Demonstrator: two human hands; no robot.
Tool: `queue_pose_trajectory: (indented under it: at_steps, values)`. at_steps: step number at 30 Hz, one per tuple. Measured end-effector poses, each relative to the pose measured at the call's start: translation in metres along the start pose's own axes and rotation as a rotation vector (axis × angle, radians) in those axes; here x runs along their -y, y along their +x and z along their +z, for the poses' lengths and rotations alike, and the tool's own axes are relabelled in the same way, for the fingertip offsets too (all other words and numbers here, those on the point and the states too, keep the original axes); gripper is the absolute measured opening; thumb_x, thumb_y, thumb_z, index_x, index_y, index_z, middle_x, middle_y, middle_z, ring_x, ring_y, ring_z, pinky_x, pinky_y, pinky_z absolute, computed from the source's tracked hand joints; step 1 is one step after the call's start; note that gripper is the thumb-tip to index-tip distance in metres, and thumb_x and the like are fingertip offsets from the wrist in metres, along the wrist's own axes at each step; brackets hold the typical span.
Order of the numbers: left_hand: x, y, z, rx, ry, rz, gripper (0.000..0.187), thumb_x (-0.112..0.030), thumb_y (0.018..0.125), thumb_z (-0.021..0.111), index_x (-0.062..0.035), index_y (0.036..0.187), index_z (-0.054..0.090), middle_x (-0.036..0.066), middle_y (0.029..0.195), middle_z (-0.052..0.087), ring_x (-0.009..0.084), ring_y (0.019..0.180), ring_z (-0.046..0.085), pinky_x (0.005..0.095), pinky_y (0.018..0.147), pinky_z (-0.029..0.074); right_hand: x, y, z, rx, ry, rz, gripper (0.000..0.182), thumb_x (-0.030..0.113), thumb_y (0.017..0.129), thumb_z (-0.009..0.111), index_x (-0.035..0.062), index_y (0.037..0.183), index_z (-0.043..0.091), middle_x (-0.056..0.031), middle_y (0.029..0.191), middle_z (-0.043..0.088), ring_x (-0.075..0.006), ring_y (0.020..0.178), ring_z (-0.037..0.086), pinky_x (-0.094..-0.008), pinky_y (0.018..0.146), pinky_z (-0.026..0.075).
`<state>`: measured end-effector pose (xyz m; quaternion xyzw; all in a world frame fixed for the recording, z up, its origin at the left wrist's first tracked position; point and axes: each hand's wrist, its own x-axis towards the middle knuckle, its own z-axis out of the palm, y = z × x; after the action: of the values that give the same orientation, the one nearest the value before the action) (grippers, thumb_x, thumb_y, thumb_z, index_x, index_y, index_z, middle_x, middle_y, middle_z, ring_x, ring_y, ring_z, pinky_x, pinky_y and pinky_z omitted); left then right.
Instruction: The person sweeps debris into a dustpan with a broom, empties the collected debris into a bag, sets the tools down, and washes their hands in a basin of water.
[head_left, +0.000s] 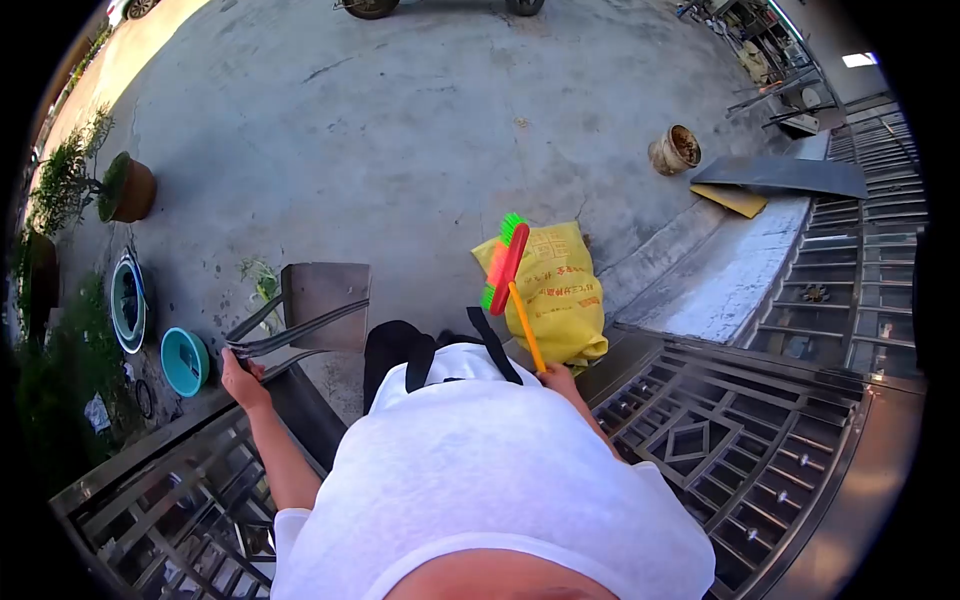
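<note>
Across the middle and upper part of the frame, open concrete floor leaves room ahead of both hands. Barred metal gates flank the person, one at lower right and the other at lower left, close to the left forearm. Right of centre sits a yellow sack; a metal dustpan, left of centre, has its pan tilted and its long handle running leftward. The brush, red-backed with green and orange bristles, overlaps the sack's left edge; whether they touch, I cannot tell. Near the left hand lies a teal basin. That hand's fingers are closed around the dustpan's handle end, arm stretched forward and outward. The right hand, partly hidden by the shirt, is wrapped around the brush's orange stick, its arm nearer the body.
</note>
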<state>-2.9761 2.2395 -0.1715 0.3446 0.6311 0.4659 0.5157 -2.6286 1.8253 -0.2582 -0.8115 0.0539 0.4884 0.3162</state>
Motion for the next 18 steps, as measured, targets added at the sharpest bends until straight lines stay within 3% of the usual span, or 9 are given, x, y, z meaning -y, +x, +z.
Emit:
queue_pose_trajectory:
  at_steps: [1,4,5,7,8,10,13,18]
  values:
    - [-0.01,0.006,0.014,-0.022,0.011,-0.003,0.037,-0.034,0.086,0.045,-0.0067,0.061,0.043,0.002,0.049,0.041,0.0106,0.039,0.039,0.0228,0.039,0.031,0.031,0.015,-0.006,-0.034,0.222,0.075,0.03,0.006,0.076,0.054,0.0027,0.105,0.049,-0.0077,0.071,0.054,-0.0157,0.061,0.055,-0.0266,0.047,0.043]
    - [-0.009,0.045,0.044,-0.015,0.029,0.023,0.037,-0.034,0.086,0.044,-0.0071,0.061,0.042,0.002,0.049,0.04,0.0105,0.039,0.037,0.0238,0.039,0.031,0.136,0.016,-0.019,-0.101,0.464,0.041,0.033,0.007,0.077,0.053,0.0025,0.108,0.044,-0.0065,0.071,0.052,-0.0149,0.058,0.052,-0.0279,0.047,0.044]
    - [-0.008,0.062,0.056,-0.037,0.031,0.019,0.038,-0.034,0.086,0.043,-0.0073,0.06,0.042,0.002,0.049,0.039,0.0104,0.039,0.035,0.0243,0.04,0.032,0.138,0.026,-0.011,-0.108,0.479,0.054,0.033,0.007,0.077,0.053,0.0025,0.108,0.044,-0.0065,0.071,0.052,-0.0149,0.058,0.052,-0.0279,0.047,0.044]
    - [0.0,0.095,0.08,-0.054,0.039,-0.018,0.038,-0.034,0.087,0.042,-0.0077,0.059,0.041,0.002,0.048,0.037,0.0103,0.038,0.032,0.0259,0.042,0.034,0.126,0.036,0.002,0.159,0.677,0.188,0.027,0.008,0.077,0.054,0.0029,0.103,0.044,-0.0054,0.069,0.05,-0.0145,0.057,0.049,-0.0272,0.047,0.043]
    - [0.002,0.107,0.098,-0.048,0.036,-0.032,0.038,-0.034,0.087,0.042,-0.0077,0.059,0.041,0.002,0.048,0.037,0.0103,0.038,0.032,0.0259,0.042,0.034,0.123,0.039,0.014,0.115,0.413,0.132,0.021,0.01,0.078,0.054,0.0042,0.096,0.045,-0.0042,0.066,0.048,-0.0142,0.057,0.049,-0.0257,0.047,0.042]
    - [-0.005,0.127,0.128,-0.057,0.092,-0.133,0.039,-0.034,0.086,0.043,-0.0076,0.058,0.04,0.002,0.048,0.037,0.011,0.038,0.032,0.0265,0.044,0.035,0.133,0.038,0.032,-0.037,0.399,0.066,0.011,0.011,0.078,0.054,0.0069,0.082,0.044,-0.0026,0.06,0.045,-0.0125,0.05,0.045,-0.0243,0.044,0.039]
    - [-0.012,0.159,0.169,-0.046,0.162,-0.145,0.04,-0.035,0.086,0.042,-0.0068,0.059,0.04,0.002,0.048,0.037,0.0119,0.038,0.032,0.0272,0.045,0.036,0.166,0.066,0.014,-0.009,0.565,0.164,0.008,0.01,0.078,0.052,0.0072,0.08,0.045,-0.0019,0.059,0.044,-0.0103,0.045,0.043,-0.024,0.04,0.037]
    - [-0.025,0.185,0.212,-0.057,0.231,-0.16,0.041,-0.037,0.087,0.041,-0.0064,0.06,0.037,0.002,0.052,0.037,0.0126,0.042,0.033,0.0294,0.049,0.038,0.233,0.159,-0.061,-0.131,0.474,0.177,0.005,0.007,0.077,0.051,0.0046,0.08,0.047,-0.0039,0.063,0.047,-0.0105,0.045,0.044,-0.0236,0.038,0.038]
